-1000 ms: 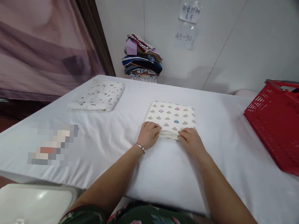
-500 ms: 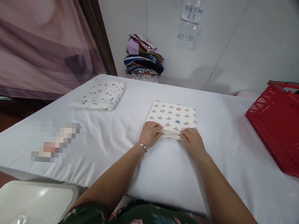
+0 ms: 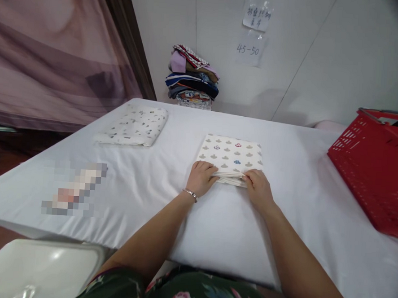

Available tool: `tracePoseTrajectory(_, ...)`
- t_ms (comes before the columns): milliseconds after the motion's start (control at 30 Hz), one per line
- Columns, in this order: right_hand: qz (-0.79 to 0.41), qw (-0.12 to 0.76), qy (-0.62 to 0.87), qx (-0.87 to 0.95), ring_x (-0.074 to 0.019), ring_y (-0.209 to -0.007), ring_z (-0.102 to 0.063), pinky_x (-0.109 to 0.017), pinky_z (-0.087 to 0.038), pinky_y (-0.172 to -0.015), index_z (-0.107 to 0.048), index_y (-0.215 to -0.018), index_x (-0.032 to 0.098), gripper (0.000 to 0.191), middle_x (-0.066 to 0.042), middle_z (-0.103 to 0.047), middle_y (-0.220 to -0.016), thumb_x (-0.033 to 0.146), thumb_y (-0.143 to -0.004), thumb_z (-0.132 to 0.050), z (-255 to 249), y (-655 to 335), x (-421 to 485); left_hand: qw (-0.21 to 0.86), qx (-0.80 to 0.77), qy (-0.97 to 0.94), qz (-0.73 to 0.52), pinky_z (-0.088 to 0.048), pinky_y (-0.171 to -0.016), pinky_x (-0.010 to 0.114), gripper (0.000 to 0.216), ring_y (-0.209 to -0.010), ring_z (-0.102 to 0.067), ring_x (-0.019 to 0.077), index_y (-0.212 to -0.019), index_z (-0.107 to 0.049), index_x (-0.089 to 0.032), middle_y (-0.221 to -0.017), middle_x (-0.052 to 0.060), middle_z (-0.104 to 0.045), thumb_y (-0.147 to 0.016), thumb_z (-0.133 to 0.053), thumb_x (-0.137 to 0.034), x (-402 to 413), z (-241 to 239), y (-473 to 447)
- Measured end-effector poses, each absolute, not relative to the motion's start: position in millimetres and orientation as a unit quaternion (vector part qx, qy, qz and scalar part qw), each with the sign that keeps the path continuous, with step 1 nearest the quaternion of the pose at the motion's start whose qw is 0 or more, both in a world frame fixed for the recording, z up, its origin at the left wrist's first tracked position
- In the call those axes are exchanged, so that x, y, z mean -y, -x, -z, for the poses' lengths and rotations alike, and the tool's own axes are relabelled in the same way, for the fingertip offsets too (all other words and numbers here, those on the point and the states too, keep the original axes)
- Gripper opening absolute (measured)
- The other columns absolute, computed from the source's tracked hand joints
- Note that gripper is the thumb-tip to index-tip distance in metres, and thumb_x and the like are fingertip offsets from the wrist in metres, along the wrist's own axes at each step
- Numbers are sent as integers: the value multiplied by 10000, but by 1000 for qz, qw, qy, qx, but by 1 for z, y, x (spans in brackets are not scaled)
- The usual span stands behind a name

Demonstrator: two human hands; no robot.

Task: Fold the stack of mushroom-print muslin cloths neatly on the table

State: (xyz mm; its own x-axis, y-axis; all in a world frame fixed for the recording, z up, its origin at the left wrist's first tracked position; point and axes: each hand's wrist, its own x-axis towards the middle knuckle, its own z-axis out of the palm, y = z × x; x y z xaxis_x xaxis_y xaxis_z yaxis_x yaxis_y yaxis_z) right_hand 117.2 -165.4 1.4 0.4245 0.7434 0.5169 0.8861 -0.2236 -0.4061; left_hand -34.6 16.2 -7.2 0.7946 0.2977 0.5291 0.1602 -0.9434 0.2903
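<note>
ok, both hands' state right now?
Left hand: closed on the middle folded cloth, near edge, left end.
Right hand: closed on the same edge, right end.

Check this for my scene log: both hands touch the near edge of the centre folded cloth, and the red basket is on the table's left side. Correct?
Not quite: the head view shows the red basket on the right side of the table. The left hand and right hand touch the near edge of the centre folded cloth.

Tally: hands (image 3: 200,178) (image 3: 259,186), 2; folded printed cloths (image 3: 230,155) (image 3: 138,125), 2; worktop (image 3: 221,227), 1; red basket (image 3: 376,173), 1; wall papers (image 3: 256,18) (image 3: 248,49), 2; fabric stack (image 3: 193,80), 1; bracelet (image 3: 190,193), 1.
</note>
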Motion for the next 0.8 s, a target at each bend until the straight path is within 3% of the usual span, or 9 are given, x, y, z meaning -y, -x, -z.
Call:
tracePoseTrajectory(400, 96, 324, 780, 527, -213, -812, -496, -358, -387, -752, -555, -839, 223, 203, -60, -589, -844, 258, -918, -371, -5, -114, 165, 96, -124, -940, -302, -367, -904, 392, 214, -921, -534, 195, -957, -645, -229, -922, 47, -637, -905, -457, -318, -18, 6, 32)
tracePoseTrajectory(800, 88, 264, 788, 550, -205, -825, -489, -355, -370, -775, -567, -827, 203, 171, -52, -591, -854, 232, -905, -418, -3, -113, 162, 58, -123, -947, -292, -346, -924, 392, 199, -851, -560, 179, -904, -640, -213, -837, 31, -646, -907, -455, -287, -26, 5, 27)
